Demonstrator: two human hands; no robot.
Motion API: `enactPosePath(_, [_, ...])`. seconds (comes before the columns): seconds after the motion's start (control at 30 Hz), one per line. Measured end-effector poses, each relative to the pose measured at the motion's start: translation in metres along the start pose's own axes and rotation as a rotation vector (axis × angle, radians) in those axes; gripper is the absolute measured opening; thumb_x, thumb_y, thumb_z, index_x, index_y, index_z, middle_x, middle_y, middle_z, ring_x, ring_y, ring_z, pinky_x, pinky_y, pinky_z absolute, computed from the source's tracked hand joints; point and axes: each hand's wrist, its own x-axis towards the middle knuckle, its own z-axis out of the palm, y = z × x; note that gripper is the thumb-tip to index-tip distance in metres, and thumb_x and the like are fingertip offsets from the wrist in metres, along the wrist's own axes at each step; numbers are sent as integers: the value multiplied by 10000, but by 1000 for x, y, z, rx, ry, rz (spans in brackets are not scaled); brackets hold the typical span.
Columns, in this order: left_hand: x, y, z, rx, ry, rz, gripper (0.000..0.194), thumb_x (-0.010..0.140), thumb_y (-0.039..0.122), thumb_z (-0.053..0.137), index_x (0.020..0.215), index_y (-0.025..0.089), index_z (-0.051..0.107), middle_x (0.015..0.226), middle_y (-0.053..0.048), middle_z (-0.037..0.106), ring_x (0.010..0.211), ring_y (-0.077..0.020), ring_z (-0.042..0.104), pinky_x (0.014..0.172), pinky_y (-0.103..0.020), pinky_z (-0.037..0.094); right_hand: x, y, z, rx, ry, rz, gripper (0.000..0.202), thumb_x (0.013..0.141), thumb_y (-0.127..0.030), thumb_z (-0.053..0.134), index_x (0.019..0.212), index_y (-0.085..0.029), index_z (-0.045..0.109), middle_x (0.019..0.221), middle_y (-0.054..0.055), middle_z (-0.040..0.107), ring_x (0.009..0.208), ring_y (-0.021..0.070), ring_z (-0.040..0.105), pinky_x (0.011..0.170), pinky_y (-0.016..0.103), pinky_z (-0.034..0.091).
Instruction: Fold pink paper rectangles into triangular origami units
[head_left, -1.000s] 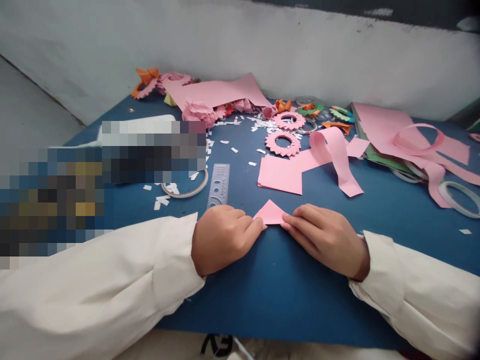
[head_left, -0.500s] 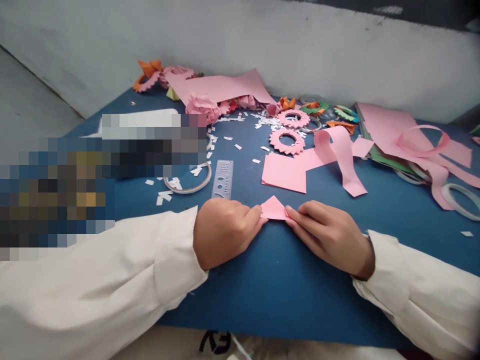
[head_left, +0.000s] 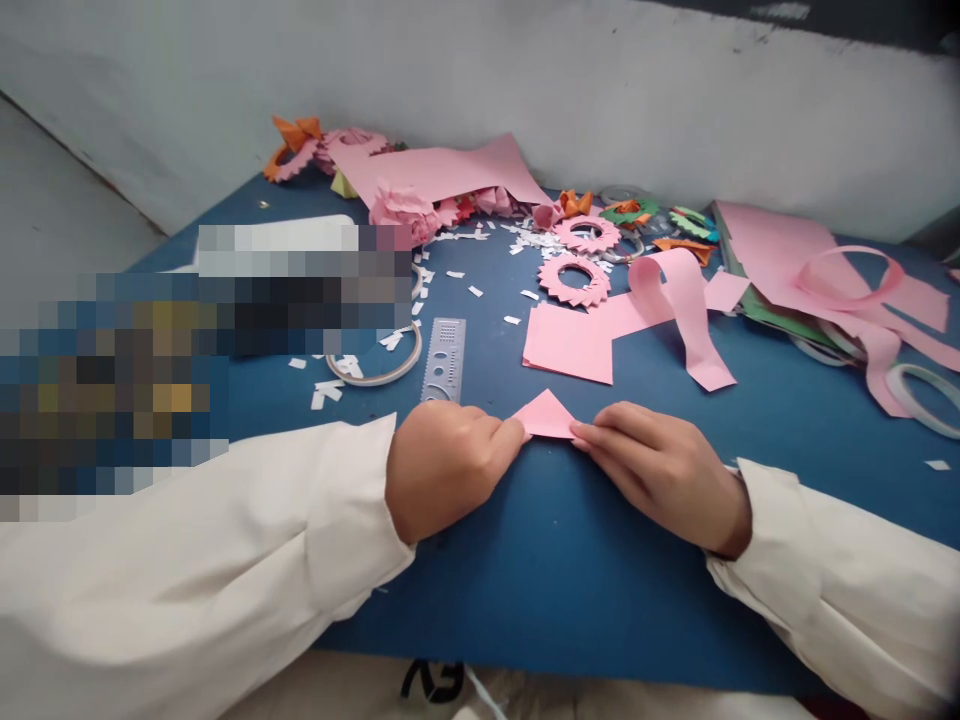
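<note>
A small piece of pink paper (head_left: pixel 548 416), folded into a triangle with its point away from me, is held low over the blue table (head_left: pixel 570 580). My left hand (head_left: pixel 454 455) is closed on its left corner, pinching with thumb and finger. The right corner sits between the fingertips of my right hand (head_left: pixel 660 465), also closed in a pinch. Just beyond the triangle lies a stack of square pink paper (head_left: pixel 568 345). A clear stencil ruler (head_left: pixel 443 358) lies beyond my left hand, its near end partly hidden by the knuckles.
Pink folded rings (head_left: pixel 574 282) and a curled pink strip (head_left: pixel 686 320) lie farther back. Tape rolls (head_left: pixel 375 378) stand left and right (head_left: pixel 926 400). White paper scraps (head_left: pixel 536 240), crumpled paper and large pink sheets (head_left: pixel 442 175) line the wall. A pixelated area covers the left.
Both hands keep their pinch on the folded triangle. The left fingertips have shifted slightly, and more of the triangle's left slope shows. Nothing else has visibly moved.
</note>
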Motion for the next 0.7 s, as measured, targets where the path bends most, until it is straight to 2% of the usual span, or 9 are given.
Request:
enactPosePath(0.23, [-1, 0, 3, -116, -3, -108, 322, 918, 253, 376, 747, 178, 639, 545, 14, 595, 477, -138, 557, 450, -263, 319, -2, 3, 3, 147, 12, 123, 95, 859, -150, 491, 901, -146, 575, 818, 55, 563, 702, 114, 514, 625, 240, 443])
enactPosePath(0.4, [4, -1, -2, -311, -120, -292, 246, 891, 282, 436, 807, 197, 651, 614, 17, 637, 522, -130, 571, 488, -235, 329, -1, 4, 3, 249, -34, 227, 95, 867, -189, 475, 902, -175, 563, 842, 41, 550, 715, 110, 514, 627, 238, 434])
enactPosePath(0.57, [14, -2, -10, -476, -312, -504, 164, 858, 292, 514, 852, 214, 658, 575, 38, 606, 502, -100, 526, 486, -201, 317, 1, 3, 0, 296, -86, 326, 96, 871, -233, 470, 876, -189, 555, 839, 28, 534, 704, 107, 503, 611, 235, 415])
enactPosePath(0.63, [13, 1, -10, -436, -289, -550, 190, 853, 325, 520, 912, 211, 660, 613, 22, 630, 523, -115, 545, 493, -214, 318, 1, 4, 0, 289, -92, 318, 95, 872, -232, 466, 877, -190, 551, 842, 28, 534, 706, 109, 503, 615, 238, 411])
enactPosePath(0.7, [9, 4, -7, -363, -218, -529, 229, 859, 348, 504, 969, 224, 661, 683, 2, 669, 570, -140, 589, 518, -231, 341, 1, 4, 1, 284, -90, 304, 87, 871, -229, 467, 873, -188, 545, 844, 28, 536, 710, 111, 503, 622, 240, 410])
